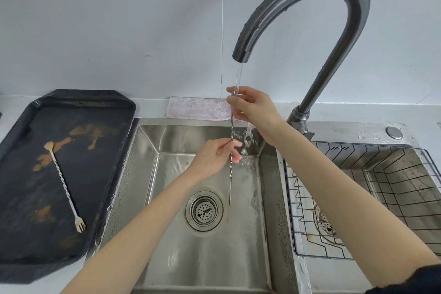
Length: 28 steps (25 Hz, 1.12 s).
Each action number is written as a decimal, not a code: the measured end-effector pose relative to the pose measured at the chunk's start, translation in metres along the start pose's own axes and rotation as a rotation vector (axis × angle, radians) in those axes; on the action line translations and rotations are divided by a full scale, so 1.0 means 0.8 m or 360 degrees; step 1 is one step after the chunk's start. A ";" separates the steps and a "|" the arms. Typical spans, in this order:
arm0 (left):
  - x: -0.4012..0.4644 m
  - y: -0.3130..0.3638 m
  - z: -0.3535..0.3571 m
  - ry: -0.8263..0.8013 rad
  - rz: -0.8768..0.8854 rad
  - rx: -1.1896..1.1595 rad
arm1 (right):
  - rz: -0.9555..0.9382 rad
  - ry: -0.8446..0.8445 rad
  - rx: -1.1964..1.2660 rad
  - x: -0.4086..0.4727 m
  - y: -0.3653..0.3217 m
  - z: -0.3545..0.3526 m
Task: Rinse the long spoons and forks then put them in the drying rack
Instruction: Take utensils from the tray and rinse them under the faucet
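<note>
Two hands work over the left sink basin [167, 141]. Right hand [253, 107] pinches the upper end of a long twisted metal utensil [231, 174] directly under the faucet spout [241, 55]; running water [238, 76] strikes the fingers and splashes off below the hand. Left hand [214, 157] grasps the same utensil at mid-shaft, thumb and fingers closed round it. The utensil hangs close to upright, its lower tip pointing down into the basin just right of the drain strainer [204, 210]. Whether the held end is a spoon bowl or fork tines cannot be told; it is hidden by the right hand's fingers.

A second long utensil [64, 184], spoon bowl at the far end and fork tines at the near end, lies diagonally on the dark tray [19, 246] on the surface left of the sink. The tray shows brown stains.

A wire drying rack [358, 167] sits in the right basin, well apart from both utensils; nothing of cutlery is visible in it. A folded pale cloth [198, 108] lies on the surface behind the left basin, against the wall. A round button [394, 132] is set in the sink deck to the right of the faucet base.
</note>
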<state>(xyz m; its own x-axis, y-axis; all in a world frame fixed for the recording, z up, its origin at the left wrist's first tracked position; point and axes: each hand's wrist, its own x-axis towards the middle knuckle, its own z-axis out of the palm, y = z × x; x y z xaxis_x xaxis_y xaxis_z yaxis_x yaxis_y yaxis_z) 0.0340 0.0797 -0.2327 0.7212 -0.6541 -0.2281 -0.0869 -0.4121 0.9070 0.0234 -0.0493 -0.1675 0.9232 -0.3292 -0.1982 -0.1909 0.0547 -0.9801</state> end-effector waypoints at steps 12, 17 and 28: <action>-0.007 0.021 -0.008 0.0003 -0.0079 -0.0283 | -0.0001 0.0112 -0.0093 0.005 -0.005 0.003; -0.009 0.034 -0.017 0.0059 -0.0197 -0.0547 | -0.0083 0.0099 -0.0647 -0.007 0.031 -0.007; -0.004 0.020 -0.030 0.0300 -0.0726 -0.2103 | -0.0351 -0.0092 -0.0197 -0.062 0.079 -0.002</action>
<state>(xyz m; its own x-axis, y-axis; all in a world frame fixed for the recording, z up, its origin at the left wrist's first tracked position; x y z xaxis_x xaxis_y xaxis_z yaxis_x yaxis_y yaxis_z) 0.0467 0.0909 -0.2090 0.5995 -0.4899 -0.6330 0.7998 0.3976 0.4497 -0.0348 -0.0310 -0.2196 0.9639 -0.2656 0.0161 -0.0192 -0.1295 -0.9914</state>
